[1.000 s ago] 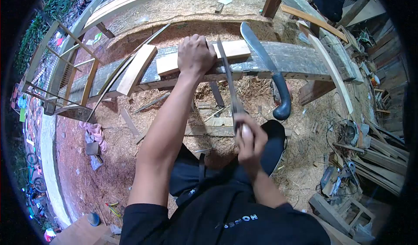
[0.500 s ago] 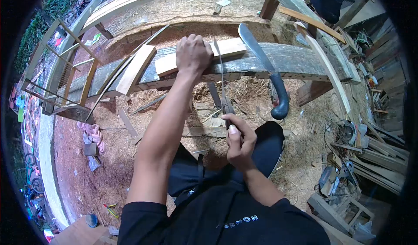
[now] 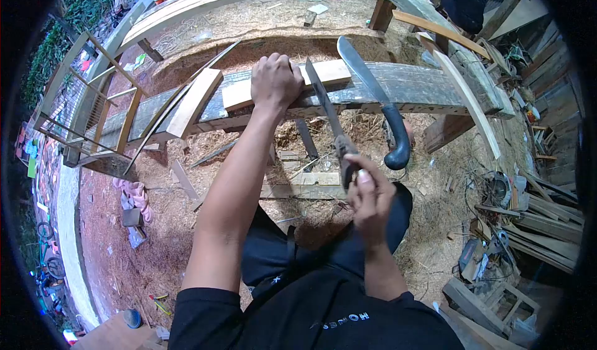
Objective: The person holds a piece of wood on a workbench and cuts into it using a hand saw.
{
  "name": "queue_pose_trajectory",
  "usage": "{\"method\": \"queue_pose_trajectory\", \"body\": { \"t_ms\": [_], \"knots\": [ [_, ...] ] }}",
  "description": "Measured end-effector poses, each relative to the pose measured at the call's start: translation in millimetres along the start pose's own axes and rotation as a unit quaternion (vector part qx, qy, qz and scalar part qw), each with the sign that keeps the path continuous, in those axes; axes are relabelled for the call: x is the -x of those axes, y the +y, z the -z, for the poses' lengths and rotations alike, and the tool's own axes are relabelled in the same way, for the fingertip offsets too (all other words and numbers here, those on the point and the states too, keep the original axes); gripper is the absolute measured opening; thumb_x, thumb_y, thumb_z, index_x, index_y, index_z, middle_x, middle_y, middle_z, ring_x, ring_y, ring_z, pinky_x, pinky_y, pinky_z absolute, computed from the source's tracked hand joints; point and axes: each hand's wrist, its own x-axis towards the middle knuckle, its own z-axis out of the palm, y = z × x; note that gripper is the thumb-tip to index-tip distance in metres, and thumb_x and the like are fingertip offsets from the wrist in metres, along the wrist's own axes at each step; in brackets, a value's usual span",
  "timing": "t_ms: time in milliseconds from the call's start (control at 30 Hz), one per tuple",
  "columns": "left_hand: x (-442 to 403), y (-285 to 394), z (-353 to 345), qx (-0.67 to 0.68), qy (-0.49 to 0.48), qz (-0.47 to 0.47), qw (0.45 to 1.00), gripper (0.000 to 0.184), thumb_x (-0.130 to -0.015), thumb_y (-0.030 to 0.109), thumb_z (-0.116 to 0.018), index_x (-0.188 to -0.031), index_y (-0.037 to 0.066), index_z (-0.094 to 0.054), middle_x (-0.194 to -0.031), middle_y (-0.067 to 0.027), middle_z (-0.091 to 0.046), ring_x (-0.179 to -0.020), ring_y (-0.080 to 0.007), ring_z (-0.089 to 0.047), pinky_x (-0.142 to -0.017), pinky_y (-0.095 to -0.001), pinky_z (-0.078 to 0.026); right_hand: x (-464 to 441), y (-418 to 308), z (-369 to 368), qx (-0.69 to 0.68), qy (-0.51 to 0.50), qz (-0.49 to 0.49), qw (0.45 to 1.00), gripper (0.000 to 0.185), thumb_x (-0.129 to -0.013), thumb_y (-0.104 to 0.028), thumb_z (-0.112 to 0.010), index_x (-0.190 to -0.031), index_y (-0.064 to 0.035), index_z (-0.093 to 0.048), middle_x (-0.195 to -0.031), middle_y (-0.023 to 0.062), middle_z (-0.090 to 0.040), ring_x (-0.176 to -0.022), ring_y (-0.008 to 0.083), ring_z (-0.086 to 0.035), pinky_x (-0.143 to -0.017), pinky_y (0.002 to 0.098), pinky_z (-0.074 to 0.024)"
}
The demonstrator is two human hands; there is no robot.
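Note:
My left hand [image 3: 273,79] is closed over a short pale length of wood [image 3: 329,72], holding it down on the weathered beam [image 3: 410,84]. In my right hand [image 3: 368,191] is the dark handle of a handsaw [image 3: 326,104]. Its narrow blade is tilted, with the tip over the wood just right of my left hand. Whether the teeth touch the wood, I cannot tell. A machete [image 3: 365,73] with a black handle lies across the beam, right of the saw. Left of my left hand, another pale board [image 3: 196,101] rests across the beam.
A curved strip of wood [image 3: 466,98] leans over the beam's right end. A slatted wooden frame [image 3: 93,95] stands at left. Sawdust covers the ground [image 3: 168,238], with a pink cloth [image 3: 134,198] on it. Scrap timber [image 3: 541,225] is piled right. Another person [image 3: 463,5] is at upper right.
My right hand has moved right and slightly down, swinging the saw handle outward. The blade now slants and shows its flat side. My left hand stays in place on the wood.

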Motion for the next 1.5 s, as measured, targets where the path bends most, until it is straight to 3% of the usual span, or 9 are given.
{"method": "queue_pose_trajectory", "body": {
  "t_ms": [167, 267, 433, 467, 600, 933, 1233, 1300, 1500],
  "knots": [
    [1.3, 3.1, -2.2, -0.019, 0.010, 0.008, 1.000, 0.028, -0.093, 0.028, -0.060, -0.089, 0.003, -0.074, -0.097, -0.0153, -0.073, -0.097, -0.0326, -0.068, -0.091, -0.0456, -0.051, 13.4, -55.7, 19.1, -0.029, 0.046, 0.146, 0.988, 0.057, -0.101, -0.036, -0.049, -0.135, 0.0067, -0.065, -0.063, -0.0034, -0.053, -0.052, 0.0015, -0.039, -0.050, 0.0206, -0.0314],
    [3.7, -1.2, -4.2, -0.023, 0.021, -0.002, 1.000, 0.028, -0.093, 0.027, -0.060, -0.088, 0.003, -0.073, -0.096, -0.0151, -0.072, -0.095, -0.0327, -0.068, -0.090, -0.0454, -0.051, 5.9, -56.3, 33.0, -0.059, 0.032, 0.215, 0.974, 0.058, -0.105, -0.025, -0.045, -0.150, 0.0132, -0.044, -0.051, -0.0015, -0.039, -0.041, 0.0054, -0.032, -0.042, 0.0233, -0.0300],
    [13.8, -10.9, 17.1, 0.002, -0.039, -0.045, 0.998, 0.038, -0.097, 0.042, -0.062, -0.102, 0.007, -0.075, -0.107, -0.0148, -0.070, -0.106, -0.0342, -0.063, -0.094, -0.0489, -0.048, 11.0, -30.5, 43.4, -0.064, 0.048, 0.129, 0.988, 0.057, -0.103, -0.032, -0.049, -0.142, 0.0082, -0.058, -0.057, -0.0054, -0.041, -0.048, 0.0026, -0.032, -0.047, 0.0219, -0.0284],
    [16.3, -13.6, 25.7, -0.046, -0.095, -0.028, 0.994, 0.052, -0.097, 0.056, -0.062, -0.119, 0.011, -0.073, -0.120, -0.0143, -0.066, -0.119, -0.0342, -0.057, -0.101, -0.0525, -0.044, 11.2, -24.3, 45.2, -0.066, 0.041, 0.129, 0.989, 0.056, -0.103, -0.031, -0.049, -0.142, 0.0079, -0.059, -0.057, -0.0054, -0.041, -0.048, 0.0026, -0.032, -0.047, 0.0222, -0.0282],
    [38.8, -25.7, 44.2, -0.093, -0.123, -0.066, 0.986, 0.073, -0.095, 0.069, -0.061, -0.140, 0.012, -0.063, -0.134, -0.0137, -0.060, -0.131, -0.0322, -0.051, -0.106, -0.0516, -0.040, -5.4, -11.9, 40.1, -0.068, 0.025, 0.136, 0.988, 0.048, -0.102, -0.026, -0.050, -0.134, 0.0061, -0.065, -0.058, -0.0054, -0.042, -0.048, 0.0027, -0.035, -0.047, 0.0229, -0.0280],
    [89.5, -29.9, 58.1, 0.000, 0.063, -0.103, 0.993, 0.063, -0.076, 0.044, -0.090, -0.126, 0.016, -0.064, -0.119, -0.0065, -0.068, -0.114, -0.0291, -0.062, -0.099, -0.0485, -0.037, -93.5, -7.9, 27.4, 0.109, -0.053, 0.272, 0.955, 0.026, -0.106, -0.027, -0.068, -0.121, -0.0077, -0.076, -0.071, -0.0048, -0.063, -0.061, 0.0008, -0.049, -0.056, 0.0212, -0.0370],
    [151.3, -35.6, 47.8, -0.001, 0.226, -0.154, 0.962, 0.050, -0.078, 0.032, -0.088, -0.122, 0.023, -0.064, -0.112, 0.0019, -0.064, -0.119, -0.0245, -0.056, -0.103, -0.0536, -0.029, -93.9, 35.6, 11.3, 0.168, -0.007, 0.383, 0.908, 0.037, -0.091, -0.003, -0.081, -0.127, -0.0081, -0.075, -0.102, 0.0065, -0.079, -0.070, 0.0009, -0.058, -0.062, 0.0174, -0.0434],
    [157.4, -40.7, 53.4, 0.025, 0.237, -0.204, 0.950, 0.047, -0.079, 0.025, -0.087, -0.120, 0.025, -0.064, -0.111, 0.0018, -0.063, -0.118, -0.0258, -0.055, -0.103, -0.0538, -0.028, -91.0, 43.1, 11.8, 0.173, -0.051, 0.313, 0.932, 0.040, -0.090, 0.000, -0.081, -0.129, -0.0070, -0.075, -0.105, 0.0079, -0.080, -0.070, 0.0001, -0.056, -0.062, 0.0170, -0.0432],
    [175.0, -51.6, 55.4, -0.046, 0.270, -0.212, 0.938, 0.044, -0.079, 0.019, -0.084, -0.117, 0.031, -0.065, -0.120, 0.0017, -0.058, -0.119, -0.0262, -0.054, -0.098, -0.0518, -0.029, -92.0, 66.6, 3.9, 0.129, -0.073, 0.364, 0.920, 0.039, -0.091, 0.005, -0.078, -0.129, -0.0037, -0.073, -0.098, 0.0043, -0.079, -0.067, -0.0018, -0.051, -0.061, 0.0174, -0.0403]
  ]
}}
